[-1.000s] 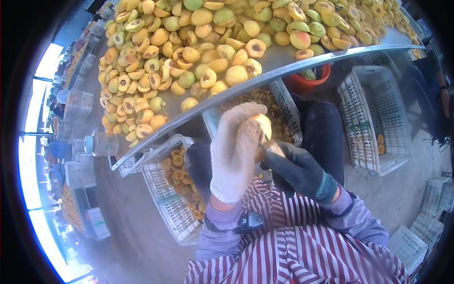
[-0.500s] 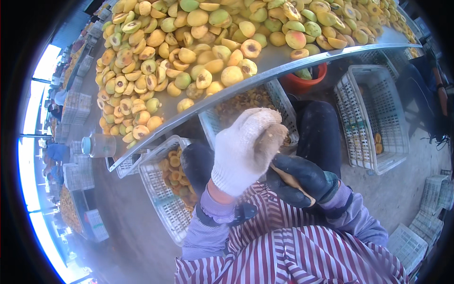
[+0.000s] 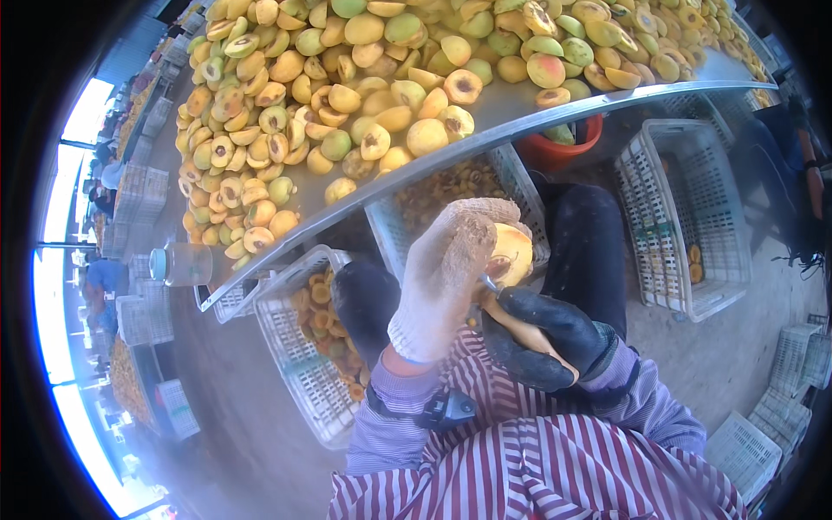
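My left hand (image 3: pixel 440 282), in a soiled white knit glove, is closed around a yellow peach half (image 3: pixel 511 256), its cut face turned to the right with a dark reddish pit hollow. In a dark rubber glove, my right hand (image 3: pixel 568 334) grips a wooden-handled pitting tool (image 3: pixel 527 331). Its short metal tip touches or lies close to the lower edge of the fruit; the exact contact is hard to see. Both hands are over my lap, just short of the metal-edged table (image 3: pixel 511 113), where a big heap of halved peaches (image 3: pixel 347 104) lies.
Beneath the table edge stands a crate of dark scraps (image 3: pixel 451 191), with a red bucket (image 3: pixel 563 149) right of it. A crate of peach halves (image 3: pixel 303 347) is at my left, a nearly bare white crate (image 3: pixel 685 217) at my right. A plastic jar (image 3: pixel 184 265) sits on the table's left corner.
My left hand has turned, bringing the peach half's cut face into sight. The tool's metal tip now shows by the fruit, and my right hand has shifted slightly.
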### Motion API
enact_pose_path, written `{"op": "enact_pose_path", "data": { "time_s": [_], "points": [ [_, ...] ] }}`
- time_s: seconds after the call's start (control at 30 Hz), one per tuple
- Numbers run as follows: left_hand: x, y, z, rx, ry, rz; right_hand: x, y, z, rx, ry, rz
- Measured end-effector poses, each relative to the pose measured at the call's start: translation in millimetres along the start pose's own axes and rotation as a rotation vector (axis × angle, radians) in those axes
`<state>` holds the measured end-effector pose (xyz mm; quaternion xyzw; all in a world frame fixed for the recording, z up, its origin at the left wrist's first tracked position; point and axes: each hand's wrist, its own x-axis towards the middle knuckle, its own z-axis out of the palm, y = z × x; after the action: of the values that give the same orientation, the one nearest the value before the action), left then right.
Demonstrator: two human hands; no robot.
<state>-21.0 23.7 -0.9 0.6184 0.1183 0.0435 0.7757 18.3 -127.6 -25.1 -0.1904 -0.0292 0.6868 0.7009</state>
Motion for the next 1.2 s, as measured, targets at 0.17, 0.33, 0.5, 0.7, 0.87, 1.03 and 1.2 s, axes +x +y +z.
{"op": "enact_pose_path", "data": {
  "time_s": [0.17,0.33,0.5,0.7,0.87,1.03,1.2],
  "points": [
    [1,-3,1,0.438,0.054,0.329,-4,-1,-6,-0.085,0.044,0.007],
    [-1,-7,1,-0.055,0.020,0.064,-4,-3,3,-0.100,0.134,0.015],
    [-3,-9,0,0.073,-0.011,0.193,-4,5,-5,0.134,-0.020,0.004],
    [-5,-15,-3,0.060,0.007,0.256,-7,2,4,0.294,0.017,0.052],
    [-8,-15,12,-0.389,0.143,0.023,-6,4,3,0.170,0.019,0.049],
    [-7,-11,18,-0.442,0.189,-0.017,-5,2,5,0.187,0.001,0.039],
    [-3,-10,20,-0.619,0.124,-0.046,-6,7,0,0.239,-0.012,0.011]
  ]
}}
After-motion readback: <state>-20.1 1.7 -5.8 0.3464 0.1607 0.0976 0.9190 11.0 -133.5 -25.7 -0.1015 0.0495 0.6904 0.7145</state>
